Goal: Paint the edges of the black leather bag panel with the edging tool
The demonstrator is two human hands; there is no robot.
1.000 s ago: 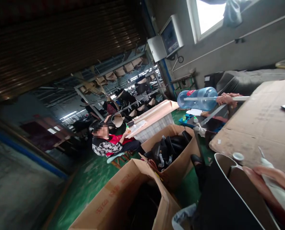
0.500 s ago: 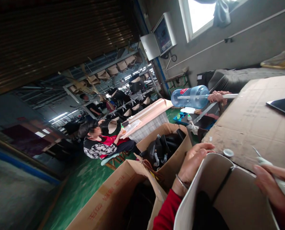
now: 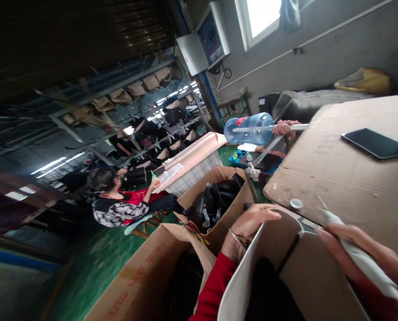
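A beige-lined bag body with a pale rim and a dark strip inside stands open at the lower right. My left hand, below a metal bangle, is closed over its far left rim; the fingertips on the outside are hidden. Between the thumb and fingers of my right hand is a slim white-handled tool with a thin pointed metal tip. That tip points up and away over the cardboard-topped table, just beyond the rim. Part of my right hand also lies against the bag's right side.
On the cardboard-topped table lie a dark tablet and a small white cap. Cardboard boxes stand to the left, one holding black bags. A large blue water bottle is beyond. Another person sits farther left.
The view has turned right, shifting the surroundings leftward. More of the tablet and of my right hand with the tool shows. Both hands keep their grips.
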